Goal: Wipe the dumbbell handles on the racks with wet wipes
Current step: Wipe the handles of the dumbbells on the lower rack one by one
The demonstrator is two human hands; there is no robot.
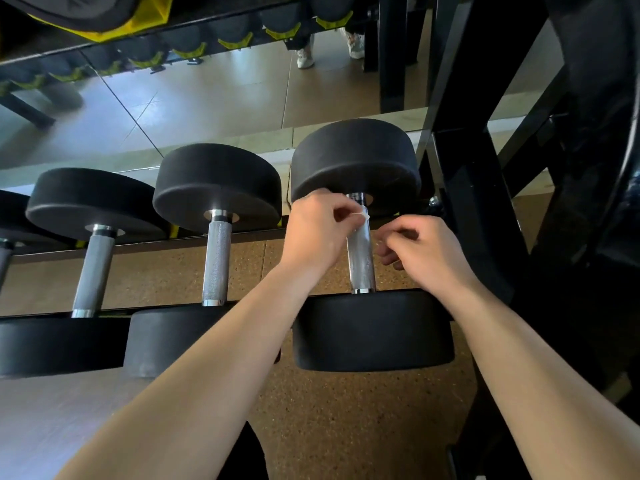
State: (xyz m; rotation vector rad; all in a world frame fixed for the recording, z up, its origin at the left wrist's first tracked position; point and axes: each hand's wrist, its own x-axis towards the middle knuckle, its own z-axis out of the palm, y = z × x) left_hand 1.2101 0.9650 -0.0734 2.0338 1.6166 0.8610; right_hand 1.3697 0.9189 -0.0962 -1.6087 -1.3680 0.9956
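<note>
Left hand [313, 233] sits at 9 o'clock of the rightmost dumbbell [356, 161] handle [362, 261]. Its fingers are curled, with thumb and forefinger pinching a small pale wipe scrap [364, 214] against the handle's upper end. Right hand [424, 252] lies at 3 o'clock, just beside the bar, fingers curled inward; whether it grips anything cannot be told. The handle runs 12 to 6 between two black heads. Speckled floor [346, 410] shows beneath. The neighbouring dumbbell [216, 181] stands near at 9 o'clock, and the black rack upright [464, 174] is close at 3 o'clock.

Dumbbells [217, 261] lie side by side on the rack [145, 249], mirror [207, 98] behind
</note>
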